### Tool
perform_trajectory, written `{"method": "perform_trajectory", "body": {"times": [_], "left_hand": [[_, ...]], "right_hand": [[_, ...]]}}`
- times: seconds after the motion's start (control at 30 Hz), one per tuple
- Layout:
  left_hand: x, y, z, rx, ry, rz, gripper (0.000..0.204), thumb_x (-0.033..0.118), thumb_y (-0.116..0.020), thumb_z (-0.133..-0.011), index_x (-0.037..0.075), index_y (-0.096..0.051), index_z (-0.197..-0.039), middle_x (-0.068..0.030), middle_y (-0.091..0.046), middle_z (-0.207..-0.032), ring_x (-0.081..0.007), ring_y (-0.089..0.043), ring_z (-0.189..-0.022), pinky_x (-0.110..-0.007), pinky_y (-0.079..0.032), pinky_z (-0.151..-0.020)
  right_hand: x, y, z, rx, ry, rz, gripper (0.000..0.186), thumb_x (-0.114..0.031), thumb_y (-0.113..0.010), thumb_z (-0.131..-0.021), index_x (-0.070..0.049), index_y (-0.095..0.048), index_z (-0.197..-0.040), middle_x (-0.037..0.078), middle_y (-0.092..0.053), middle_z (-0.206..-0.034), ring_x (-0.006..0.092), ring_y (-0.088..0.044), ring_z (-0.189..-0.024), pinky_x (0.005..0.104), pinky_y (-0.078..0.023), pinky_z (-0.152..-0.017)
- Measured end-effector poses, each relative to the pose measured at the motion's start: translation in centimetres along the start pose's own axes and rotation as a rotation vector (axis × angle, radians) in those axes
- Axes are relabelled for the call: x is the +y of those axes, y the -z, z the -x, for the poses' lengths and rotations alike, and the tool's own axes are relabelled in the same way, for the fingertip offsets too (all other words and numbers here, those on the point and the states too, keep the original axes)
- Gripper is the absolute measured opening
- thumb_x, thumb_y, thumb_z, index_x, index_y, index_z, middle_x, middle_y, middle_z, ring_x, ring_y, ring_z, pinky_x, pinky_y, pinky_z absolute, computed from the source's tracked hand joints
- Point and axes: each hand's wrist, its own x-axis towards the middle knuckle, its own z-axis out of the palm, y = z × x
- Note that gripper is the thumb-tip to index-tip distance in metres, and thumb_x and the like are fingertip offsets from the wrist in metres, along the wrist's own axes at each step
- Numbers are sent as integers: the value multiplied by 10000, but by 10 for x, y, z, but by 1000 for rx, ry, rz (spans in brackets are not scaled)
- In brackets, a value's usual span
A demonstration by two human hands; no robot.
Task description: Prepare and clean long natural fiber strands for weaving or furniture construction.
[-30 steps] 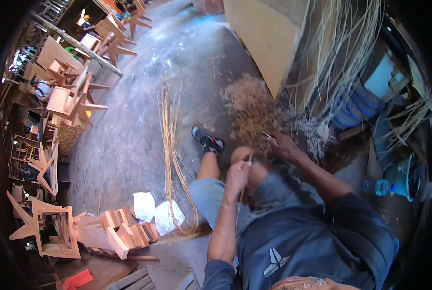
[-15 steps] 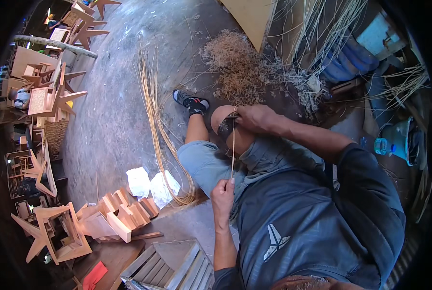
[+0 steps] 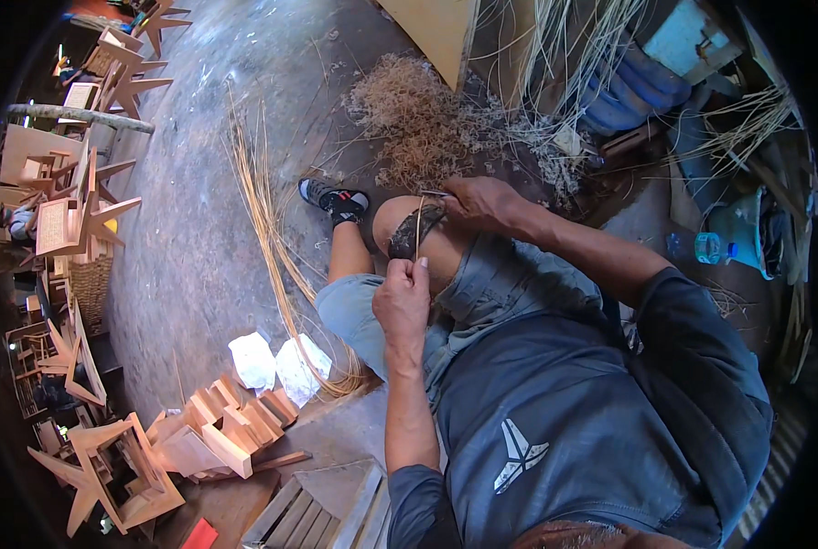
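Tan strand [image 3: 418, 233] runs from curled left hand [image 3: 403, 300], pinching it, to blade [image 3: 434, 193] clasped in right hand [image 3: 478, 203].

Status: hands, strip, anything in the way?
Left hand pinches thin strip. Right hand grips small tool. Strip passes over dark knee covering. Nearby clutter: shavings heap on floor.

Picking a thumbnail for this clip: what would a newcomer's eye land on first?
Probably the centre: the left hand grips a thin strip running up past the right knee to a blade-like tool in the right hand. Next, the tan heap of shavings beyond that knee, and the long golden strips left of the shod foot. Pale wooden chairs crowd the picture's left edge.
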Motion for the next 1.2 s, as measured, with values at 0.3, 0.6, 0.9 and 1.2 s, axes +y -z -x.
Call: {"method": "perform_trajectory", "body": {"times": [0.3,0.6,0.9,1.2], "left_hand": [[33,74,-58,-219,-292,296,113,155,-503,-848,61,-556,-816,-70,-575,-655,-169,-540,-516,-305,-431,-442],[-4,15,-37,-224,520,1258,226,272,-508,-913,86,-483,-788,43,-405,-557,-46,-375,-421,-174,-308,-357],[-4,-23,-11,-224,480,1023,292,307,-505,-918,76,-479,-740,34,-424,-551,-43,-377,-424,-190,-311,-375],[-6,-27,-28,-193,408,763,296,296,-490,-914,86,-479,-706,44,-420,-552,-38,-358,-434,-191,-283,-383]], "right_hand": [[-16,31,-1,113,-136,-269,300,-300,-472,-882,-7,-527,-904,194,-555,-748,311,-552,-690,400,-416,-632],[-5,26,-2,75,-67,-286,313,-307,-454,-895,-1,-519,-889,174,-531,-680,276,-524,-632,397,-409,-608],[-3,-25,-7,-1,129,104,273,-294,-480,-870,-31,-534,-819,213,-587,-692,384,-600,-647,447,-482,-567],[-1,-34,-1,33,191,55,276,-299,-472,-882,-31,-516,-833,182,-588,-667,371,-601,-624,434,-486,-551]]}}
